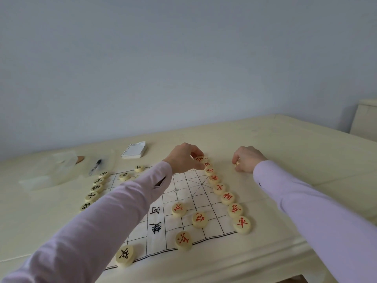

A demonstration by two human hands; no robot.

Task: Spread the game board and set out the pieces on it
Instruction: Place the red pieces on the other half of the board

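Observation:
A white cloth game board [184, 193] with a black grid lies spread on the cream table [295, 144]. Round pale pieces with red characters form a row [227, 198] along its right edge; other red pieces [179, 209] sit inside the grid. Pieces with black characters line the left edge [95, 187]. My left hand [183, 158] reaches across the board and pinches a red piece [199, 159] at the far end of the right row. To the right of the board, my right hand [247, 159] rests on the table with its fingers curled round a pale piece [237, 162].
A small spiral notepad [134, 150] lies beyond the board. At the far left a clear plastic bag [67, 170] lies flat with a pen-like object [94, 166] on it. The wall stands close behind the table. A pale piece of furniture [365, 119] is at the right.

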